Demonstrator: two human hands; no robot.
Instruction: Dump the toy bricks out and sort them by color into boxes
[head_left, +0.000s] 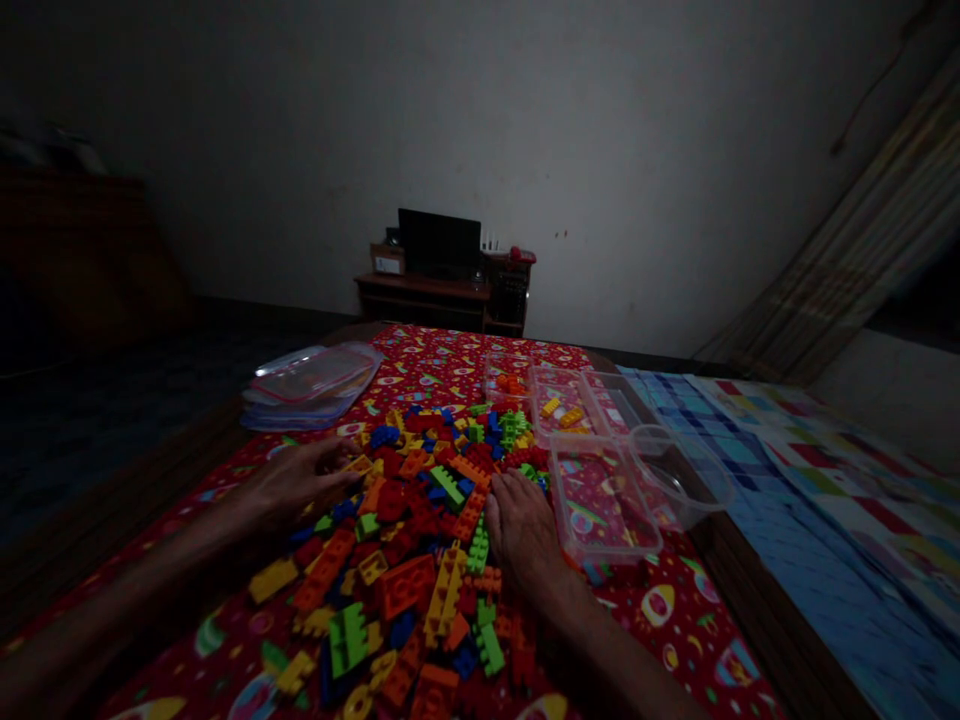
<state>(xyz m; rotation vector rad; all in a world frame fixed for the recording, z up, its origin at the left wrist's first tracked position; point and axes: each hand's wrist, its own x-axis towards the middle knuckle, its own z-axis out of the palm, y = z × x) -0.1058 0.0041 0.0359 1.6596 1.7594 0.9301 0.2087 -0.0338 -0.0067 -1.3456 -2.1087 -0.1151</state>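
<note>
A heap of toy building bricks (pixel 405 585) in red, orange, yellow, green and blue spreads over the table in front of me. At the heap's left side, my left hand (pixel 304 480) has its thumb and fingers closed about a yellow brick (pixel 360 465). My right hand (pixel 523 520) lies palm down on the right side of the heap, its fingers bent and together beside a long orange brick (pixel 471 510). Whatever is under those fingers is hidden. Just right of this hand stands a clear plastic box (pixel 606 550).
More clear containers stand behind it; one holds yellow bricks (pixel 562 412), another orange bricks (pixel 511 385). Stacked clear lids (pixel 315 385) lie at the left edge of the red patterned tablecloth (pixel 450 350). A bed (pixel 795 480) adjoins on the right; a desk with a monitor (pixel 439 243) stands beyond.
</note>
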